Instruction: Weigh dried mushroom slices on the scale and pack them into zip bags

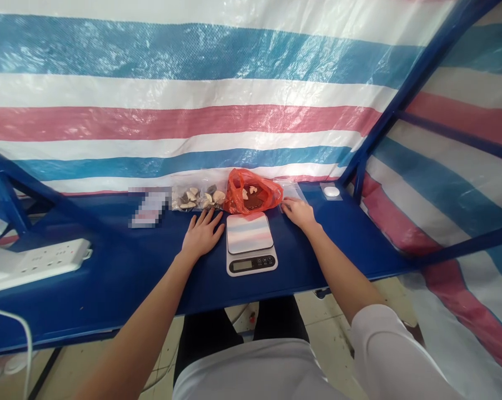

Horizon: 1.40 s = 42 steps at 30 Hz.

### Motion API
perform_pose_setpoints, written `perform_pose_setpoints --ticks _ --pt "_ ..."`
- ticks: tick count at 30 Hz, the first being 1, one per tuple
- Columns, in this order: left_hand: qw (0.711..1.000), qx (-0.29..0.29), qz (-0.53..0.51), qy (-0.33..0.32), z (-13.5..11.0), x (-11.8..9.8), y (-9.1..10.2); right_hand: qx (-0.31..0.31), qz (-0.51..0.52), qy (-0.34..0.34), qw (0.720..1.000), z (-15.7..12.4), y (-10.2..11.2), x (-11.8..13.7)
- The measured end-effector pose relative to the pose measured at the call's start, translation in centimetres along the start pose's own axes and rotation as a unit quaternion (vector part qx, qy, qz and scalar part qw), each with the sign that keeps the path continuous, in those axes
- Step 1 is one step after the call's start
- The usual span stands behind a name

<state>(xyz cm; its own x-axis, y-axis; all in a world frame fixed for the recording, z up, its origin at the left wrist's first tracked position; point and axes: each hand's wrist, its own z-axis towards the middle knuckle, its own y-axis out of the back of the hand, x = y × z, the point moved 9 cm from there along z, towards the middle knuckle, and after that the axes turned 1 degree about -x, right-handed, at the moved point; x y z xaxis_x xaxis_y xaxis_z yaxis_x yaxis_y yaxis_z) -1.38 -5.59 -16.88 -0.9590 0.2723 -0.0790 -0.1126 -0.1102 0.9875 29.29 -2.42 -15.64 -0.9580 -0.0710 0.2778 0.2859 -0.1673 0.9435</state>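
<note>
My left hand lies flat on the blue table with its fingers spread, holding nothing. Its fingertips reach the clear bags of pale and dark shell-like pieces. My right hand is at the right of the red plastic bag, its fingers curled together at the edge of a clear plastic bag. The red bag stands open around a brown round container with a few pale pieces. Between my hands sits a white kitchen scale with nothing on its shiny plate; its display shows no readable number.
A white power strip lies at the left with a cable. Beside the shell bags is a blurred-out item. A small bag with a white round object lies at the back right. Blue metal bars and striped sheeting enclose the table.
</note>
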Motion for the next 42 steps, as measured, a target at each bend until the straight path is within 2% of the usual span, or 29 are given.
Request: perform_pose_setpoints --ticks 6,11,14,17,20,23,25,27,29,30,31,33,37,40,42 --pt "0.999 -0.024 -0.023 -0.004 0.0 0.2 0.0 -0.018 0.057 -0.072 0.996 -0.1 1.0 -1.4" --pt "0.994 -0.073 -0.082 -0.01 -0.3 0.7 0.6 -0.104 0.163 -0.136 0.972 -0.1 3.5 -3.6" --pt "0.985 -0.112 -0.13 -0.022 -0.5 0.9 1.4 -0.177 0.254 -0.129 0.942 -0.5 5.3 -4.5" --pt "0.972 -0.142 -0.186 -0.031 -0.8 1.2 2.2 -0.221 0.323 -0.116 0.913 -0.9 6.6 -4.8" --pt "0.957 -0.154 -0.244 -0.034 -1.0 1.1 3.1 -0.231 0.403 -0.102 0.88 -1.2 7.5 -4.2" --pt "0.935 -0.16 -0.315 -0.029 -1.0 0.5 4.3 -0.217 0.512 -0.083 0.827 -1.4 8.1 -2.7" --pt "0.912 -0.161 -0.377 -0.02 -0.8 -0.4 5.4 -0.207 0.568 -0.072 0.793 -1.6 8.6 -1.3" --pt "0.877 -0.137 -0.461 -0.001 -0.2 -1.7 6.2 -0.192 0.607 -0.062 0.769 -1.8 8.7 0.3" --pt "0.828 -0.085 -0.554 0.017 0.5 -3.6 6.5 -0.169 0.644 -0.054 0.744 -1.9 8.5 2.0" --pt "0.792 -0.066 -0.606 0.031 0.8 -4.5 6.6 -0.158 0.665 -0.053 0.728 -2.0 8.3 2.8" --pt "0.757 -0.037 -0.651 0.051 1.0 -5.5 6.4 -0.142 0.684 -0.052 0.713 -2.1 7.9 3.6" --pt "0.709 0.023 -0.699 0.093 1.4 -7.3 5.7 -0.112 0.718 -0.056 0.684 -2.3 7.1 5.1" --pt "0.66 0.084 -0.727 0.171 1.4 -8.7 3.8 -0.093 0.76 -0.07 0.639 -2.7 5.8 6.6" --pt "0.626 0.119 -0.743 0.206 1.1 -9.0 2.4 -0.095 0.767 -0.08 0.629 -2.9 5.2 6.8" --pt "0.583 0.139 -0.769 0.22 0.8 -9.5 1.8 -0.096 0.766 -0.084 0.63 -3.0 4.8 6.8"
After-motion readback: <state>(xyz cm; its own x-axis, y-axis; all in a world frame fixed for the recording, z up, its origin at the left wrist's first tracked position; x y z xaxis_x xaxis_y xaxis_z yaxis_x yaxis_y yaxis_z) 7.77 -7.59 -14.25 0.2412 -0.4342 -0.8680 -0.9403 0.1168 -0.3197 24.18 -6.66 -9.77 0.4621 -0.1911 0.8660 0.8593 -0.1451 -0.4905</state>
